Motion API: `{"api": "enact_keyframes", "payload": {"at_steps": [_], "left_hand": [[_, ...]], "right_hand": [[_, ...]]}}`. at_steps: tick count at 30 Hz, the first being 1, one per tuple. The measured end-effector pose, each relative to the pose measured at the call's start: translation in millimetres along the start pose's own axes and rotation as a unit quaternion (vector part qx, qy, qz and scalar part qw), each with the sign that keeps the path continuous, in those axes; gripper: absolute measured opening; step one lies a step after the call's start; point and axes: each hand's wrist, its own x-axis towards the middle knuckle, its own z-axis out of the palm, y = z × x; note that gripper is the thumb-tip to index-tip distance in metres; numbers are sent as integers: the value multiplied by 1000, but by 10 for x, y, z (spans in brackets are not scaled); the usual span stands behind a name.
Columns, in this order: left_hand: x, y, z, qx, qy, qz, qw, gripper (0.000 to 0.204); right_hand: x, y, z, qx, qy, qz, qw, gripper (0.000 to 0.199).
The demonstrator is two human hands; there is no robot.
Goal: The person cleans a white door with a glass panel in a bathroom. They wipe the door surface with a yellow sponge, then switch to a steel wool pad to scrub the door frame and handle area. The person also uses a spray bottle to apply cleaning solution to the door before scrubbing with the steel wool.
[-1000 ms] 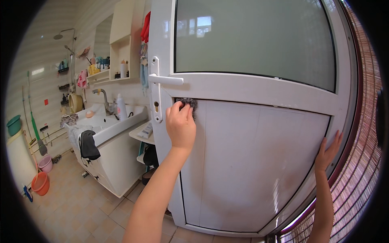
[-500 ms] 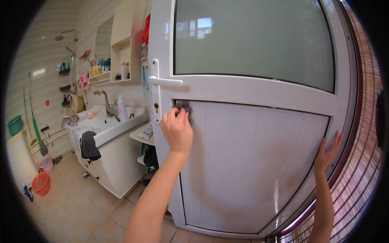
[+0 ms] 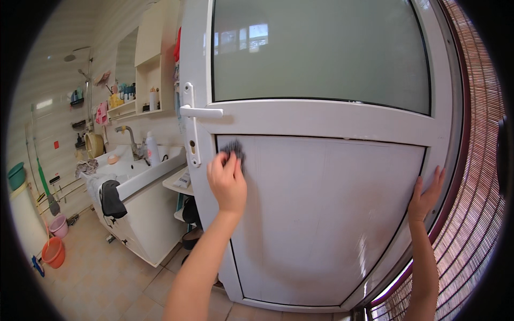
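**A:** So where was the scrubber (image 3: 234, 148) relative to the door handle (image 3: 201, 112)?

**B:** Just below it and a bit toward the hinge side, at the top left corner of the lower door panel (image 3: 321, 214). I had my left hand (image 3: 227, 182) pressing it flat on the panel, right under the rail that carries the handle.

**A:** Grip?

**B:** Left fingers were curled over the dark grey wad, clenched on it, with only its top edge showing past the fingertips. Right hand (image 3: 425, 192) held nothing: palm open, fingers spread, flat against the door frame (image 3: 447, 134) far from the handle, on the hinge side by the reed blind (image 3: 476, 224).

**A:** How did you judge the step should go?

**B:** My read: keep the pad flat, even pressure, short overlapping strokes working away from the handle across the panel. The corner groove below the handle rail looked like a dirt trap, so it needed the pad's edge, not the face. Bracing with the right hand mattered; without it the door would likely swing off the push.

**A:** Risks?

**B:** A coarse pad could probably dull the white finish if I bore down too hard. The keyhole plate (image 3: 191, 144) sat just left of the pad, below the handle; easy to snag knuckles on.

**A:** Anything else near?

**B:** Frosted glass (image 3: 321, 53) above the handle, sink counter (image 3: 139, 174) beyond it to the left.
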Motion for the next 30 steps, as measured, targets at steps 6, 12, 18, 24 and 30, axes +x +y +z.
{"api": "enact_keyframes", "payload": {"at_steps": [6, 12, 18, 24, 30], "left_hand": [[-160, 258, 94, -52, -33, 133, 989, 15], [-1432, 314, -366, -148, -226, 252, 929, 13], [-584, 192, -47, -73, -89, 122, 986, 13], [-596, 165, -25, -116, -100, 116, 981, 16], [-1398, 503, -279, -172, -238, 240, 925, 10]], "right_hand": [[20, -117, -56, 4, -9, 21, 1000, 60], [31, -188, -21, 18, -13, 33, 999, 61], [12, -141, -67, 20, -10, 23, 999, 59], [17, -125, -50, 24, -15, 27, 999, 60], [44, -172, -37, 29, -6, 35, 999, 60]]}}
